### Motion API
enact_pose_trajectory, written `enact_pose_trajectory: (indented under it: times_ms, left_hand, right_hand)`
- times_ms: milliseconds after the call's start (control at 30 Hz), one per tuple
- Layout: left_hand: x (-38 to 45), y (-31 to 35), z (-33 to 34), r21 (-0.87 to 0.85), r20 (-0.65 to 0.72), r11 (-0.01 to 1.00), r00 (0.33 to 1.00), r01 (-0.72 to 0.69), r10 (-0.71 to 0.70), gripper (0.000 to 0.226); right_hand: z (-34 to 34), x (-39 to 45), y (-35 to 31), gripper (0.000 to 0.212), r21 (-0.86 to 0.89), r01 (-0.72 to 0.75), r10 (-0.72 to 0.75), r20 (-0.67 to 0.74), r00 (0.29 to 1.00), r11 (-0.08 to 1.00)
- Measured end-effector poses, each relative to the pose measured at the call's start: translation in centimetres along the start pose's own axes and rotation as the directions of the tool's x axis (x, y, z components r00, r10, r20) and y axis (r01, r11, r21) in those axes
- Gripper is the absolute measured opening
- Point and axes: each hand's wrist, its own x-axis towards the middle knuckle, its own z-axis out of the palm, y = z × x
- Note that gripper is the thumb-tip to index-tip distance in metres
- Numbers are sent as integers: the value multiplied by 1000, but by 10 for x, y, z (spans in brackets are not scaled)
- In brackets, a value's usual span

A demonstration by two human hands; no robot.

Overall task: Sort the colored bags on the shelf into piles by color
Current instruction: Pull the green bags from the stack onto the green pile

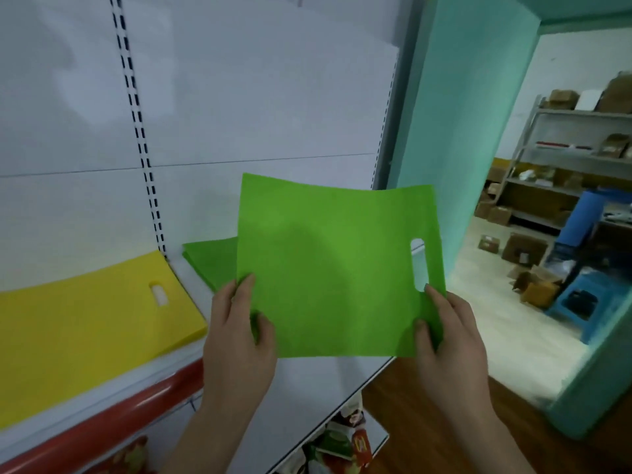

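A flat green bag [328, 265] with a cut-out handle slot on its right side is held up above the white shelf [318, 381]. My left hand [239, 333] pinches its lower left edge and my right hand [448, 336] pinches its lower right corner below the slot. Behind it, other green bags [212, 261] lie on the shelf, mostly hidden by the held bag. A stack of yellow bags [85, 323] with a handle slot lies on the shelf to the left.
The shelf has a red front rail [102, 422] and a white back panel with a slotted upright [143, 159]. Packaged goods [342, 443] sit on a lower shelf. A teal wall [465, 131] stands to the right, with a storeroom of boxes and a blue stool [581, 299] beyond.
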Motion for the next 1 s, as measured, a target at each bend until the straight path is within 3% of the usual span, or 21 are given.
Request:
enact_pose_trajectory:
  times_ms: [200, 367, 600, 767, 1000]
  left_hand:
    - [30, -14, 25, 106, -27, 988, 994, 109, -107, 55]
    - [49, -21, 37, 292, -47, 940, 984, 177, -170, 57]
    - [64, -27, 62, 509, -157, 790, 939, 343, -307, 56]
    - [77, -33, 72, 603, -231, 668, 897, 436, -377, 51]
    - [81, -45, 79, 733, -232, 513, 873, 446, -428, 44]
  right_hand:
    - [50, 63, 22, 46, 120, 60, -69, 71, 995, 991]
    - [96, 103, 33, 42, 203, 101, -132, 148, 980, 974]
    - [154, 155, 52, 40, 327, 129, -235, 310, 921, 936]
    - [188, 185, 58, 43, 322, 209, -341, 438, 832, 923]
    - [216, 195, 62, 40, 270, 269, -374, 510, 775, 925]
